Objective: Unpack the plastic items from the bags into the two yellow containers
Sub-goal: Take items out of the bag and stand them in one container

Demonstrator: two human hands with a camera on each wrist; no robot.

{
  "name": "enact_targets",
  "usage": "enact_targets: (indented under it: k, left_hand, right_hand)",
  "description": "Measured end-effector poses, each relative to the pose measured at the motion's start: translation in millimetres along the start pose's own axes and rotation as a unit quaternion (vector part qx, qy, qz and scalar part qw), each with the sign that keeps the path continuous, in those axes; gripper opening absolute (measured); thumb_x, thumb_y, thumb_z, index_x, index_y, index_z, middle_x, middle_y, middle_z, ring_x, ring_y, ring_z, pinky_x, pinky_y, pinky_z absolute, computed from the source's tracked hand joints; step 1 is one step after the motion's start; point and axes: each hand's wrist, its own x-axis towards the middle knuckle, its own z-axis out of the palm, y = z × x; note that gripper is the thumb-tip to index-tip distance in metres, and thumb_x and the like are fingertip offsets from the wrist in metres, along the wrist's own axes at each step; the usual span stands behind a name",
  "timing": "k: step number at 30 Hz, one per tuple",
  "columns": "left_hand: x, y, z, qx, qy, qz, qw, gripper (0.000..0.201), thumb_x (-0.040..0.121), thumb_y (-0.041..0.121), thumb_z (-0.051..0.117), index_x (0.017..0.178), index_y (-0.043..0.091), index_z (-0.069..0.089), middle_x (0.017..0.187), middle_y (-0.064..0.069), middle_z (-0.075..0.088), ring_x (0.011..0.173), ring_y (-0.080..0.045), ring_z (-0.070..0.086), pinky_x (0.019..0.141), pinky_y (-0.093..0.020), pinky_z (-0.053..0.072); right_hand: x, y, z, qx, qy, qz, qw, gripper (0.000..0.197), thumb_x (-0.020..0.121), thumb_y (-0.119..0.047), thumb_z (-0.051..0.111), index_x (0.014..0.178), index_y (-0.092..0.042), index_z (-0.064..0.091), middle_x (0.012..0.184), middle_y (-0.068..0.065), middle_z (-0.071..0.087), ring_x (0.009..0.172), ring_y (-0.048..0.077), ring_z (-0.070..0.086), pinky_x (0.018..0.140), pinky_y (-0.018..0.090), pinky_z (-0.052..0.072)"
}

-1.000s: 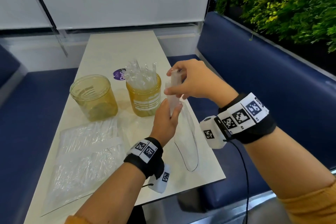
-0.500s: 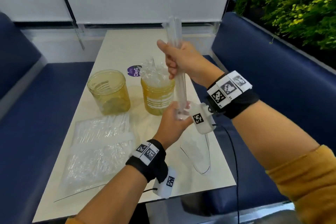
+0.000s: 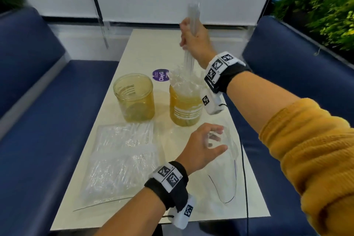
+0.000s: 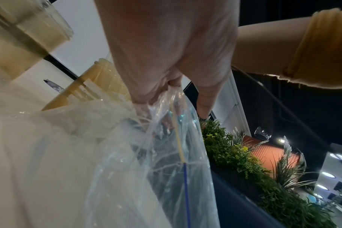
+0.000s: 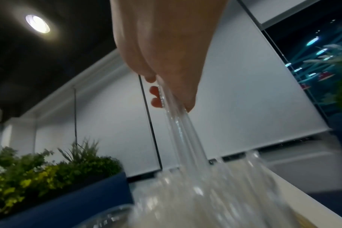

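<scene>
Now the right hand (image 3: 193,41) is raised high, fingers closed around a bundle of clear plastic sticks (image 3: 191,30); their lower ends hang just over the full yellow container (image 3: 184,110). Lower, the left hand (image 3: 203,146) pinches the empty bag (image 4: 178,138).

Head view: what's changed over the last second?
The right hand has lifted the bundle of clear plastic items out of the bag and over the fuller yellow container. The left hand let go of the bundle, keeping the bag. Second container and packed bag: unmoved.
</scene>
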Motion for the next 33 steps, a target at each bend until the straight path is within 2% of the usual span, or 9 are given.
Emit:
enact_targets:
  k: [5,8,13,17,19,23,25,28,33]
  left_hand:
    - [2,-4,-5,-0.015,-0.003,-0.006,1.0,0.042,0.086,0.012,0.078,0.125,0.015,0.06,0.125,0.002,0.061,0.109,-0.011,0.065,0.091,-0.03,0.055]
    - [2,-7,-5,-0.023,-0.005,-0.017,1.0,0.042,0.086,0.012,0.078,0.125,0.015,0.06,0.125,0.003,0.062,0.11,-0.012,0.065,0.094,-0.033,0.056]
    - [2,-8,-3,-0.033,-0.009,-0.024,0.999,0.044,0.085,0.01,0.079,0.126,0.018,0.062,0.123,0.003,0.063,0.11,-0.014,0.065,0.094,-0.033,0.056]
    - [2,-6,-2,-0.028,-0.01,-0.022,0.999,0.042,0.086,0.01,0.078,0.124,0.018,0.062,0.123,0.002,0.063,0.11,-0.014,0.065,0.092,-0.028,0.055]
    - [2,-5,-3,-0.027,-0.007,-0.02,0.999,0.041,0.086,0.009,0.078,0.123,0.018,0.063,0.123,0.001,0.064,0.108,-0.013,0.066,0.09,-0.025,0.055]
    - [1,-5,-5,-0.02,-0.002,-0.016,1.0,0.041,0.086,0.01,0.078,0.123,0.019,0.064,0.123,0.001,0.064,0.107,-0.013,0.066,0.089,-0.026,0.057]
    - [-1,-5,-6,-0.019,0.0,-0.017,1.0,0.041,0.086,0.011,0.078,0.123,0.019,0.064,0.122,0.002,0.065,0.107,-0.013,0.066,0.089,-0.026,0.057]
    - [-1,-6,-7,-0.018,0.004,-0.014,1.0,0.041,0.086,0.011,0.078,0.123,0.019,0.063,0.121,0.003,0.065,0.106,-0.012,0.066,0.089,-0.026,0.058]
    - [-1,-7,-9,-0.012,0.011,-0.014,1.0,0.04,0.086,0.008,0.078,0.122,0.018,0.063,0.122,0.003,0.065,0.107,-0.013,0.067,0.092,-0.032,0.058]
  right_hand:
    - [-10,59,0,-0.044,-0.046,0.123,0.99,0.023,0.102,-0.024,0.054,0.115,-0.005,0.06,0.095,0.012,0.076,0.09,0.023,0.073,0.078,0.026,0.053]
    - [-13,69,-3,-0.087,-0.009,0.156,0.984,0.017,0.092,-0.017,0.071,0.106,-0.009,0.073,0.097,0.004,0.076,0.096,0.018,0.071,0.09,0.032,0.056]
    - [-11,49,-12,-0.03,0.074,0.024,0.997,0.04,0.077,0.007,0.076,0.112,-0.006,0.062,0.099,0.008,0.07,0.091,0.025,0.072,0.083,0.04,0.062]
    - [-12,55,-15,-0.172,0.049,-0.062,0.982,0.086,0.065,-0.013,0.09,0.136,-0.028,0.043,0.116,-0.002,0.061,0.106,0.014,0.062,0.087,0.022,0.054]
    - [-12,57,-18,-0.215,0.062,-0.135,0.965,0.096,0.065,-0.023,0.09,0.144,-0.028,0.036,0.132,-0.004,0.051,0.12,0.013,0.052,0.098,0.023,0.047]
    - [-8,56,-21,-0.364,0.036,-0.224,0.903,0.066,0.08,-0.02,0.079,0.14,-0.018,0.052,0.144,-0.001,0.049,0.136,0.02,0.043,0.112,0.035,0.041]
    - [-13,64,-19,-0.462,-0.087,-0.171,0.866,0.047,0.097,-0.025,0.061,0.143,-0.017,0.052,0.152,0.003,0.046,0.144,0.021,0.035,0.116,0.04,0.036]
    - [-25,76,-16,-0.52,-0.24,-0.083,0.816,0.053,0.108,-0.041,0.033,0.149,-0.009,0.043,0.156,0.011,0.041,0.148,0.026,0.03,0.12,0.04,0.027]
    - [-24,68,-12,-0.461,-0.095,-0.12,0.874,0.055,0.109,-0.039,0.027,0.156,-0.011,0.033,0.165,0.009,0.024,0.153,0.023,0.02,0.125,0.039,0.018]
